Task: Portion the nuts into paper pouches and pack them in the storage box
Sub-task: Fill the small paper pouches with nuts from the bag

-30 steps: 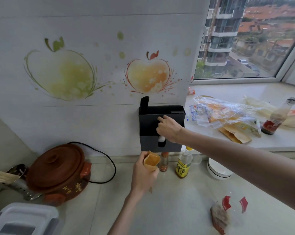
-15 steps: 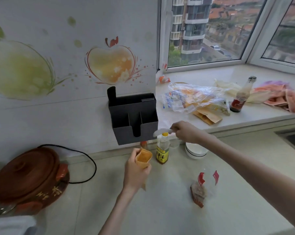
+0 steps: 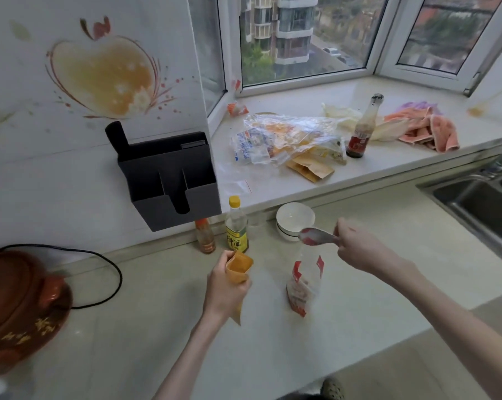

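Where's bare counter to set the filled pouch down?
Bare counter lies left of the left hand, between it and the clay pot, and near the front edge below the nut bag. It is crowded by the wall around the bottles and bowl, and on the windowsill.
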`<state>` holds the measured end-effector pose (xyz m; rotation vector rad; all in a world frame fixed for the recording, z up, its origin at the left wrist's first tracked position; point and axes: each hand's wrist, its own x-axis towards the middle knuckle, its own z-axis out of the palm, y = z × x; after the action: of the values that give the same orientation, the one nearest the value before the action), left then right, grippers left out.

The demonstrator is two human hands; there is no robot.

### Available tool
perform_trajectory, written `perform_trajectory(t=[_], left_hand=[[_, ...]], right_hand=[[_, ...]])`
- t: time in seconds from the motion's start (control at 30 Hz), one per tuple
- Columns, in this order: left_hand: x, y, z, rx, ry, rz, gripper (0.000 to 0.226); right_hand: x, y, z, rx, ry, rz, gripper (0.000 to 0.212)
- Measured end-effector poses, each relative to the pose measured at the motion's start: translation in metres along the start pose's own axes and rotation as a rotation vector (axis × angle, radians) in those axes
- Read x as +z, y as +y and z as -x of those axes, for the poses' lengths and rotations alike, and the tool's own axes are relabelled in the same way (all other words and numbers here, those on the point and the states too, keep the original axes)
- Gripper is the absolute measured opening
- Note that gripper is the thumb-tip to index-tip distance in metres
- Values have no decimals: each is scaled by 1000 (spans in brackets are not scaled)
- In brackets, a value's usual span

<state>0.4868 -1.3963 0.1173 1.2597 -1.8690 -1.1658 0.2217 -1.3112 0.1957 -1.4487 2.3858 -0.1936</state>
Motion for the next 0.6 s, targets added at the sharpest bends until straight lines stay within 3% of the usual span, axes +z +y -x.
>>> perform_trajectory(t=[0.1, 0.23, 0.43, 0.6], left_hand=[[18, 0, 5, -43, -50, -5, 37], [42, 5, 5, -112, -134, -4, 39], [97, 22, 0, -239, -237, -46, 31], [132, 32, -4, -315, -174, -5, 27]], right_hand=[[2, 8, -3, -26, -71, 155, 11], [7, 6, -14, -117, -97, 221, 40], [23, 2, -36, -244, -126, 238, 35], [44, 2, -54, -330, -225, 196, 35]])
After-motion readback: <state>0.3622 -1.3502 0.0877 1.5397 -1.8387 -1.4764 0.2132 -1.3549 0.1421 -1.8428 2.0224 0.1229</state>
